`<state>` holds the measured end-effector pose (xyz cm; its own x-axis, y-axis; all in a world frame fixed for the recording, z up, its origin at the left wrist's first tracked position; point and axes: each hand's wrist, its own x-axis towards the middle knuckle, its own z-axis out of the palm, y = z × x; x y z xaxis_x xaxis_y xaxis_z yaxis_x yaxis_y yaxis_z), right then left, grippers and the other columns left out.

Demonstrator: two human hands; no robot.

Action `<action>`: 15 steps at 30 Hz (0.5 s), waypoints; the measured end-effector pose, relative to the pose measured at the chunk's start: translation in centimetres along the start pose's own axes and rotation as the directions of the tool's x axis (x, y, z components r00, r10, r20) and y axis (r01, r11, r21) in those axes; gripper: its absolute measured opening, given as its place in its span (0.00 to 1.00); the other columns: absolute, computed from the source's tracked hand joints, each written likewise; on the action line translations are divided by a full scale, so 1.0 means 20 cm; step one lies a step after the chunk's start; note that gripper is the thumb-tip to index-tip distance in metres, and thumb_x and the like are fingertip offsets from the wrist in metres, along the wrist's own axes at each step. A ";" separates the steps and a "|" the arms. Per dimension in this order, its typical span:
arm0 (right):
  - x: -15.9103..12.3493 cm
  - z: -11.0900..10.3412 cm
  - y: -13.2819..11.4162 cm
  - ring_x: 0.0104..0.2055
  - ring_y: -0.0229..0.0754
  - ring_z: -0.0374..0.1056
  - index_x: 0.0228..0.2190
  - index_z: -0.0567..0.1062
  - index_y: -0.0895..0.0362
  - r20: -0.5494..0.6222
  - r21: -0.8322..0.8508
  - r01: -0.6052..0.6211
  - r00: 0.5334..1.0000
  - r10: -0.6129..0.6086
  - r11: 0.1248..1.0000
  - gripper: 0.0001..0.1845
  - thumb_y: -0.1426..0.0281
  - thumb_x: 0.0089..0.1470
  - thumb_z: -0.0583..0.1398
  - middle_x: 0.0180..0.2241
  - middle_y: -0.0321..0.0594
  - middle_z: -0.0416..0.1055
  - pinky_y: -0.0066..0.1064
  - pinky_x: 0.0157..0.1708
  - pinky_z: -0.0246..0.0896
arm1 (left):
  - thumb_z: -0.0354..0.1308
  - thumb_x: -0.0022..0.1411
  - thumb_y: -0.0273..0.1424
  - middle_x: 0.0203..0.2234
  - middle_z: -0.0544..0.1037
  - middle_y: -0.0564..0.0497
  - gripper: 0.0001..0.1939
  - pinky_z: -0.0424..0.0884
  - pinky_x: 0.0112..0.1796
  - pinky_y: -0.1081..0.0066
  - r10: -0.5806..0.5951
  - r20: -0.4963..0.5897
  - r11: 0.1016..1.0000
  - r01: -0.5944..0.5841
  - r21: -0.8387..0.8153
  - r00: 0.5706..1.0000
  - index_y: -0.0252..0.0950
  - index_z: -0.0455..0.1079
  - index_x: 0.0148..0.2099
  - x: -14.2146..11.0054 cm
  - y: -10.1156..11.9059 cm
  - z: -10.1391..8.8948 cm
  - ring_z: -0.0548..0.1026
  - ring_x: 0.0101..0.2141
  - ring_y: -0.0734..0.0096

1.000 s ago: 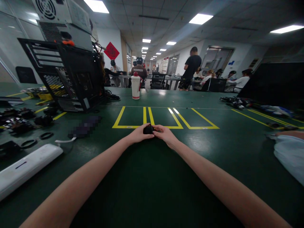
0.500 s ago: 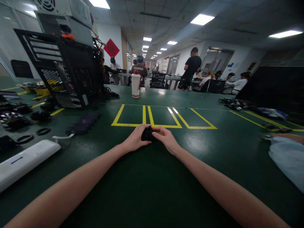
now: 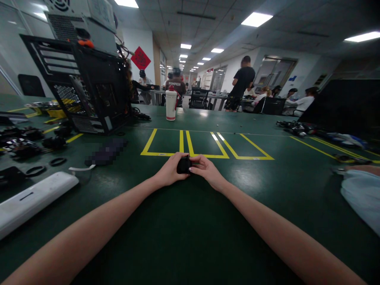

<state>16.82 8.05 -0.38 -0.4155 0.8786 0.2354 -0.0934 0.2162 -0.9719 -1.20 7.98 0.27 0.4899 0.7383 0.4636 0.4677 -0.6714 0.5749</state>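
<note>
A small black blocky part (image 3: 183, 165) is between my two hands, just in front of the yellow tape frames; its exact kind is too dark to make out. My left hand (image 3: 170, 171) is closed around its left side, with the thumb below and the fingers over the top. From the right, my right hand (image 3: 206, 170) pinches the part's edge with thumb and fingertips. Both forearms reach in from the lower corners. The part's far side is hidden by the fingers.
A black computer case (image 3: 86, 87) with a power supply on top stands left. Near it are a white power strip (image 3: 44, 194), black rings (image 3: 57, 162) and dark parts (image 3: 22, 144). A white tumbler (image 3: 171, 105) stands behind. A person's pale blue sleeve (image 3: 360, 194) is at right.
The view has shifted slightly, moving the surroundings a little to the right. My hands stay on the black part, the right fingertips barely shifting against it.
</note>
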 end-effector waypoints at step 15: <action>0.01 0.00 0.01 0.44 0.40 0.64 0.37 0.66 0.53 0.046 0.006 -0.013 0.999 0.012 1.000 0.19 0.73 0.39 0.63 0.41 0.37 0.65 0.39 0.48 0.56 | 0.61 0.47 0.28 0.45 0.64 0.46 0.30 0.62 0.46 0.59 0.030 -0.012 0.999 -0.030 0.012 0.999 0.38 0.53 0.51 0.00 -0.02 0.01 0.65 0.46 0.60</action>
<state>16.83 8.24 -0.51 -0.4577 0.8607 0.2227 -0.0935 0.2025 -0.9748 -1.16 8.29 -0.07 0.4949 0.7184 0.4889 0.4615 -0.6940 0.5526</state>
